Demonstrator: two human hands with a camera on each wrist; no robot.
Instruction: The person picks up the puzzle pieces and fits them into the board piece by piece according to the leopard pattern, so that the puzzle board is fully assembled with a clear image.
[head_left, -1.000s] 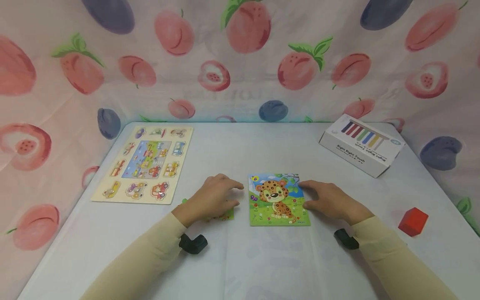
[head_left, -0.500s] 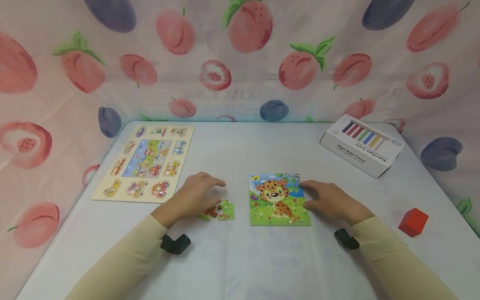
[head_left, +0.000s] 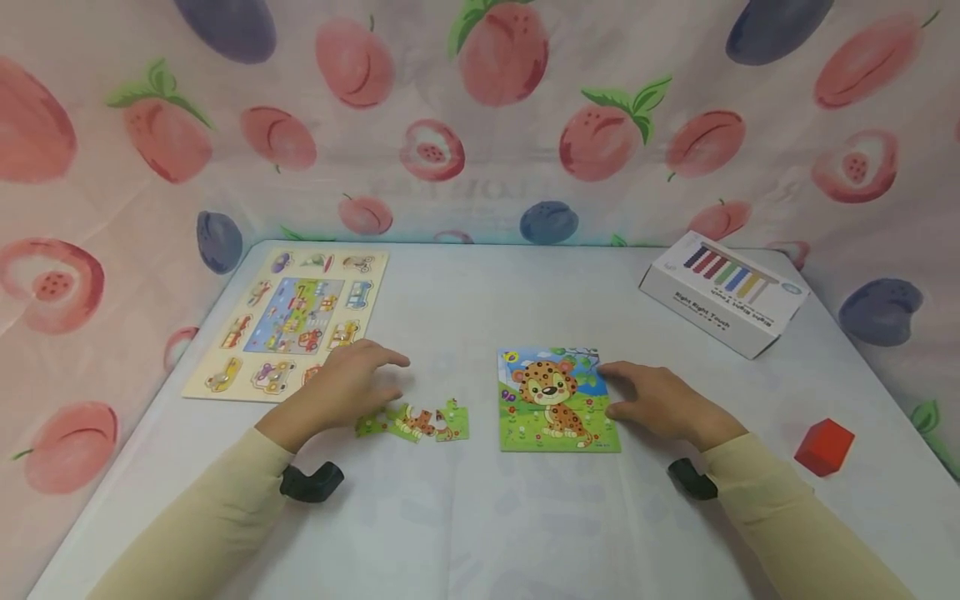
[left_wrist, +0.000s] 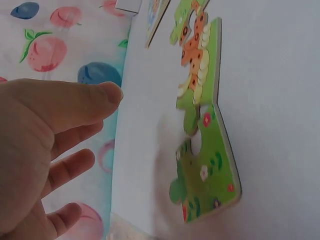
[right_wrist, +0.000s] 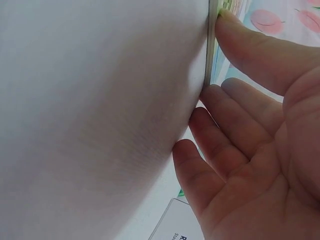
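Observation:
A square leopard picture puzzle (head_left: pixel 557 404) lies flat in the middle of the table in the head view. At its right edge, my right hand (head_left: pixel 660 404) rests with thumb and fingertips against the side; the right wrist view shows the thumb (right_wrist: pixel 250 45) on that edge. My left hand (head_left: pixel 347 385) is held above the table, thumb and fingers apart, with nothing between them. Below and right of it lie several loose puzzle pieces in a row: a green corner piece (left_wrist: pixel 215 175), a leopard-body piece (head_left: pixel 412 423) and a green piece (head_left: pixel 457 423) at the right end.
A wooden peg puzzle board (head_left: pixel 251 354) with vehicle pieces lies at the back left, partly behind my left hand. A white box (head_left: pixel 723 296) stands at the back right. A red block (head_left: pixel 825 447) sits to the right of my right arm.
My left hand has moved left, away from the leopard puzzle, uncovering the row of loose pieces. My right hand has stayed at the puzzle's right edge.

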